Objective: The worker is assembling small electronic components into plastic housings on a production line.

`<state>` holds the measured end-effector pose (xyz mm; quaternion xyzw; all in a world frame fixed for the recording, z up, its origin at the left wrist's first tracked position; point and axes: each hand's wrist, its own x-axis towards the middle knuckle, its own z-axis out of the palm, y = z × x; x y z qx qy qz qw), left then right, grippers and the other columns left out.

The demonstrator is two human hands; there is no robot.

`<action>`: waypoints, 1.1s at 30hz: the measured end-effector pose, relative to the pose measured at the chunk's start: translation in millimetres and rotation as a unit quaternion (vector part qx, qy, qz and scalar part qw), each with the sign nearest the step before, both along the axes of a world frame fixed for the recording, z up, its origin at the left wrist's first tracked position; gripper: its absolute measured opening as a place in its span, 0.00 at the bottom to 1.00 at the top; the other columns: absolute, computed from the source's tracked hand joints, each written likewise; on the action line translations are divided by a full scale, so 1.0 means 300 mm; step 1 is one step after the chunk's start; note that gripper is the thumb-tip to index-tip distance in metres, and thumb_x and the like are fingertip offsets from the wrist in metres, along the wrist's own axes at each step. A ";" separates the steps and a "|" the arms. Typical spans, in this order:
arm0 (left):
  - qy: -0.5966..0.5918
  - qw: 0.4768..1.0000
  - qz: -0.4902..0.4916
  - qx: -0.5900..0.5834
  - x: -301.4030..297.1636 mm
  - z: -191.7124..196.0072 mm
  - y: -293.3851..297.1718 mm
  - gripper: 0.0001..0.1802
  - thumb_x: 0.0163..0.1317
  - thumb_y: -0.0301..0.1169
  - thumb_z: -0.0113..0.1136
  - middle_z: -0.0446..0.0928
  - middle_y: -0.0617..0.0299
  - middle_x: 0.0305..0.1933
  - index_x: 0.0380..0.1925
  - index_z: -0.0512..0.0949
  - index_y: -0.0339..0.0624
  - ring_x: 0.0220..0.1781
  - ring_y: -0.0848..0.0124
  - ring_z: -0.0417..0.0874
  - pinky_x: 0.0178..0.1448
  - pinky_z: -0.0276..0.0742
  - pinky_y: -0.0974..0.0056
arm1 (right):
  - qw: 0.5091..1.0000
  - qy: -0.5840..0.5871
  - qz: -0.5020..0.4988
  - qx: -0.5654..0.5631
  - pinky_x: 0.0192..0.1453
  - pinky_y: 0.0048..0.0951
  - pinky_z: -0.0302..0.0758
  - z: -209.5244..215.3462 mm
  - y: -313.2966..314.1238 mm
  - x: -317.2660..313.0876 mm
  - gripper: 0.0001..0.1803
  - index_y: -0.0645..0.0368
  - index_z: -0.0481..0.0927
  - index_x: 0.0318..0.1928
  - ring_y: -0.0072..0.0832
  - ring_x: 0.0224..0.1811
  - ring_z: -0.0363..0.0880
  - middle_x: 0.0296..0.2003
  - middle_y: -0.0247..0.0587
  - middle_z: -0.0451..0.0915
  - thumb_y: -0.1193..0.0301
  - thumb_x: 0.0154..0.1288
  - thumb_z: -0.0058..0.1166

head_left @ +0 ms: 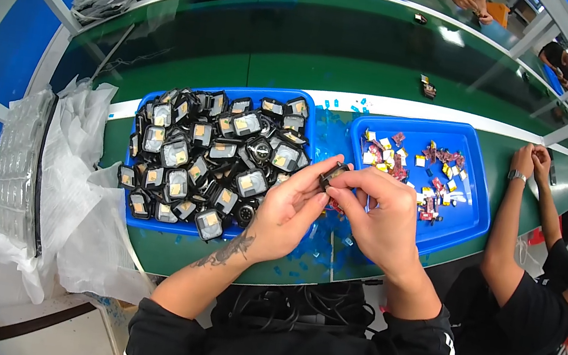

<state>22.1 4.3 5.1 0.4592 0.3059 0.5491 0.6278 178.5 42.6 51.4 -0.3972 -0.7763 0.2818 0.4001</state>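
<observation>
Nearest: black sleeves and a bundle of black cable [293, 305] lie closest, below the counter [211, 259] edge.
Left hand: the left hand [286, 211] has its grip pressed onto the small black module [333, 174], thumb and fingertips pinching its near side.
Right hand: the right hand [381, 219] pinches the same module from the other side, fingers curled over its top edge.
Module's place: held clear of the counter, above the gap between the two blue trays.
Doing it well: I judge that a light pinch by the edges, with the piece turned toward the eyes, keeps its face unsmeared and stops it dropping between the trays.
Left tray: the blue tray of modules [136, 217] is heaped with small black square pieces, each with a pale or amber window.
Right tray: the second blue tray [466, 221] holds scattered small red, white and yellow bits; what they are is too small to tell.
Wrapping: crumpled clear plastic bags [80, 220] lie left of the heaped tray, beside a stack of clear blister trays [18, 165].
Stickers: small blue scraps [312, 256] dot the green counter by the hands.
Neighbour: a co-worker's arm [509, 235] reaches in from the right.
</observation>
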 end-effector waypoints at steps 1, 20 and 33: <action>0.006 1.000 -0.001 0.002 -0.002 -0.003 0.000 0.27 0.70 0.20 0.45 0.67 0.47 0.66 0.69 0.56 0.29 0.65 0.68 0.71 0.67 0.69 0.64 | 1.000 -0.017 -0.001 -0.010 0.26 0.28 0.72 0.006 -0.002 0.000 0.06 0.61 0.83 0.33 0.28 0.20 0.76 0.27 0.41 0.82 0.80 0.53 0.65; 0.063 0.998 -0.011 0.021 -0.019 -0.023 -0.016 0.27 0.70 0.18 0.43 0.67 0.50 0.67 0.70 0.56 0.30 0.64 0.70 0.72 0.67 0.67 0.65 | 0.999 -0.043 0.001 -0.031 0.24 0.28 0.67 0.004 0.007 -0.002 0.10 0.60 0.76 0.24 0.27 0.20 0.72 0.22 0.37 0.78 0.76 0.51 0.67; -0.052 0.989 0.117 0.077 -0.009 0.015 0.005 0.24 0.69 0.16 0.43 0.68 0.42 0.64 0.65 0.56 0.36 0.62 0.66 0.74 0.64 0.71 0.64 | 0.945 0.213 0.074 -0.238 0.41 0.20 0.81 -0.035 -0.031 0.061 0.14 0.66 0.78 0.48 0.20 0.42 0.81 0.38 0.39 0.81 0.79 0.61 0.61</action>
